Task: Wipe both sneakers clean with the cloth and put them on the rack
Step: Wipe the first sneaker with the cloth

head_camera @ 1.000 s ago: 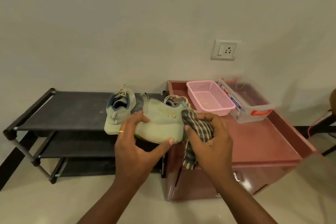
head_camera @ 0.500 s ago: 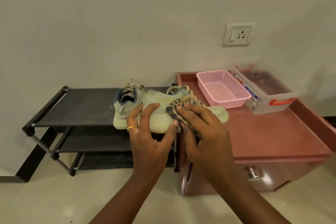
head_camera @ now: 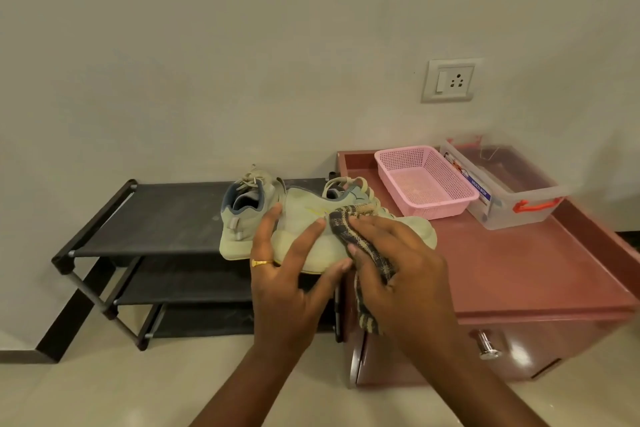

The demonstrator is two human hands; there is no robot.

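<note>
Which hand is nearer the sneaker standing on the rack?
Left. The left hand grips the second sneaker right beside the sneaker on the rack; the right hand, holding the cloth to it, is farther right.

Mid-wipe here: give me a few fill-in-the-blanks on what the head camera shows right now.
1. The right hand holds the checked ____ against the held sneaker.
2. The other sneaker stands on the rack's ____ shelf.
3. The basket on the cabinet is ____.
4. The left hand wears a gold ____.
Missing: cloth; top; pink; ring.
</note>
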